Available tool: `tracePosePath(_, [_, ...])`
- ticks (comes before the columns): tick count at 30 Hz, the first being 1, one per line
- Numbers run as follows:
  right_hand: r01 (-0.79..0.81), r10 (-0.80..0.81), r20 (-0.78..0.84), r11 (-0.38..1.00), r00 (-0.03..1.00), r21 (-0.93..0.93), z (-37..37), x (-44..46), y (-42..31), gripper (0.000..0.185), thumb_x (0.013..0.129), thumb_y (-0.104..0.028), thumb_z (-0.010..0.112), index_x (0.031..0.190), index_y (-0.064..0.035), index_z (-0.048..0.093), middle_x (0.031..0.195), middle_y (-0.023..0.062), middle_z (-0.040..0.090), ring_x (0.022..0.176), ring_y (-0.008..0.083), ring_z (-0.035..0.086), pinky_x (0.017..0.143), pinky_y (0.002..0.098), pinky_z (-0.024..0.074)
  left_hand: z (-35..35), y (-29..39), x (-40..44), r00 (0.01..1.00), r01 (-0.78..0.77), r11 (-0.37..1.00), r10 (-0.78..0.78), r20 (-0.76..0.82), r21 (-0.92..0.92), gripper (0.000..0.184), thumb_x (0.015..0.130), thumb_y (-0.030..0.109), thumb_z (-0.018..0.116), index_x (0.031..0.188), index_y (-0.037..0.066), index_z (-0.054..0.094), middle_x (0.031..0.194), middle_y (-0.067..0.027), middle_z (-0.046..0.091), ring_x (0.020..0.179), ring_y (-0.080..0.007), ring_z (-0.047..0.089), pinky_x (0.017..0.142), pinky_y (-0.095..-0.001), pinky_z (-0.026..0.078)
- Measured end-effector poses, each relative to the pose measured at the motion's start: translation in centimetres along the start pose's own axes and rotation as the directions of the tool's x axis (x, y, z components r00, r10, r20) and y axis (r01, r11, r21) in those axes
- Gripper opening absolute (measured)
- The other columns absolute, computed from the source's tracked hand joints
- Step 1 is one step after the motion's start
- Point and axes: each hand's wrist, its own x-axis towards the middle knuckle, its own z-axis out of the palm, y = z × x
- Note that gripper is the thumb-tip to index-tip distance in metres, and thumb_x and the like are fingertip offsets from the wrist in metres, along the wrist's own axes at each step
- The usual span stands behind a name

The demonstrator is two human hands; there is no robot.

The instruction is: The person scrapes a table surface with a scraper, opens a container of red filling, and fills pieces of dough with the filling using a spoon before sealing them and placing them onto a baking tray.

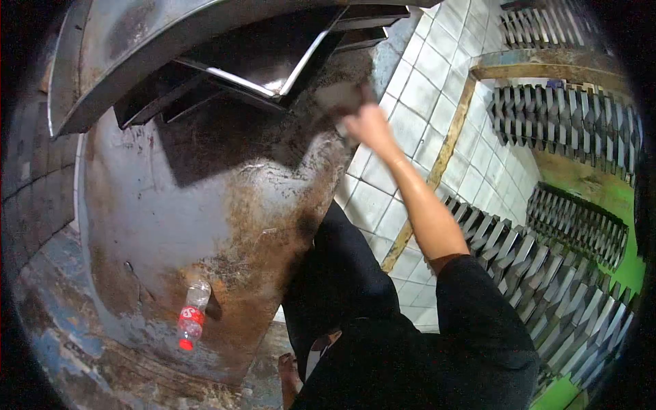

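My right hand [370, 128] reaches out over the right edge of the worn metal tabletop [157, 205], fingers closed. A dark, blurred shape shows just above it; whether this is a tool in the hand or a shadow is unclear. Left of the hand lies a large dark metal piece [273, 87] with bright V-shaped edges and a curved outer band [157, 55]. It casts an angular shadow over the tabletop. My left hand is out of sight.
A plastic bottle [192, 316] with a red label and cap lies near the table's front. Stacks of zigzag metal parts [564, 123] stand at the right, with more stacked parts [553, 273] below. White tiles [410, 130] run beside the table.
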Motion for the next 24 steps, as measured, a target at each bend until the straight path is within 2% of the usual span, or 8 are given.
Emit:
tracePosePath(3, [-0.184,0.184,0.026,0.983,0.983,-0.009,-4.9,5.7,5.5,0.071,0.088,-0.04,0.076,0.136,-0.0009,0.041,0.099,0.0316,0.071,0.088,0.0476,0.072,0.076,0.0487,0.0576,0.0,0.3,0.1,0.994,0.09,0.957,-0.102,0.029,0.277,0.016,0.103,0.012,0.059,0.115,0.005,0.067,0.101,-0.0134,0.07,0.071,-0.0198,0.066,0.057,-0.0316,0.055])
tracePosePath(5, [-0.14,0.143,0.003,0.976,0.99,-0.168,-3.6,8.8,8.5,0.066,0.091,-0.044,0.072,0.13,-0.0028,0.037,0.097,0.0337,0.069,0.093,0.0515,0.069,0.077,0.053,0.0549,-1.1,-3.6,0.0,0.948,0.0,0.861,0.162,0.274,-0.508,0.021,0.101,0.019,0.064,0.118,0.007,0.065,0.092,-0.0117,0.071,0.062,-0.018,0.063,0.051,-0.0317,0.052])
tracePosePath(6, [-0.129,0.146,0.052,0.961,0.988,-0.244,-2.9,9.6,8.9,0.066,0.091,-0.045,0.072,0.128,-0.0036,0.036,0.096,0.0343,0.069,0.093,0.053,0.067,0.077,0.0542,0.054,-1.6,-3.0,0.2,0.914,-0.199,0.974,0.224,0.338,-0.107,0.023,0.1,0.02,0.065,0.119,0.007,0.064,0.091,-0.0117,0.071,0.061,-0.0172,0.062,0.049,-0.0318,0.05])
tracePosePath(8, [-0.071,0.093,0.07,0.96,0.993,-0.271,-2.5,10.4,8.2,0.064,0.091,-0.045,0.072,0.124,-0.0049,0.035,0.094,0.0342,0.068,0.092,0.0535,0.066,0.077,0.0547,0.0533,-2.7,-2.7,0.6,0.821,-0.569,0.413,0.343,0.457,0.711,0.027,0.099,0.022,0.067,0.122,0.008,0.062,0.088,-0.0118,0.07,0.057,-0.0156,0.06,0.046,-0.032,0.047])
tracePosePath(11, [-0.01,0.036,0.094,0.966,0.995,-0.26,-1.7,10.1,7.5,0.061,0.091,-0.046,0.072,0.118,-0.0069,0.034,0.09,0.0339,0.068,0.09,0.0544,0.064,0.075,0.0559,0.0522,2.3,7.2,-1.7,0.867,0.498,0.755,-0.443,-0.228,0.426,0.027,0.099,0.02,0.067,0.122,0.008,0.06,0.084,-0.0123,0.069,0.055,-0.0143,0.057,0.045,-0.0324,0.044])
tracePosePath(17, [0.261,-0.268,-0.045,0.958,0.962,-0.117,0.1,9.2,8.9,0.071,0.089,-0.046,0.074,0.137,-0.007,0.038,0.096,0.0287,0.072,0.091,0.0509,0.068,0.078,0.0519,0.0551,0.8,-2.3,0.4,0.869,0.479,0.866,-0.491,-0.063,-0.14,0.023,0.099,0.012,0.065,0.121,0.008,0.059,0.09,-0.0135,0.07,0.055,-0.0143,0.054,0.045,-0.0314,0.043])
tracePosePath(19, [-0.092,0.151,0.173,0.947,0.973,-0.307,-0.4,7.3,2.9,0.084,0.089,-0.045,0.073,0.152,-0.0052,0.034,0.106,0.0247,0.073,0.097,0.0483,0.068,0.086,0.0474,0.0562,1.6,-0.1,0.2,0.843,0.521,0.847,-0.53,-0.09,-0.107,0.024,0.099,0.011,0.065,0.121,0.008,0.059,0.091,-0.0132,0.07,0.056,-0.0147,0.055,0.046,-0.0318,0.044])
tracePosePath(24, [0.262,-0.131,0.341,0.89,0.931,-0.372,3.2,-0.4,0.4,0.073,0.082,-0.033,0.073,0.145,-0.0018,0.05,0.114,0.0235,0.071,0.093,0.0431,0.07,0.092,0.0513,0.0555,1.9,1.7,0.5,0.939,0.335,0.938,-0.325,-0.109,0.087,0.022,0.099,0.012,0.066,0.119,0.008,0.06,0.093,-0.012,0.069,0.06,-0.0157,0.059,0.047,-0.0327,0.046])
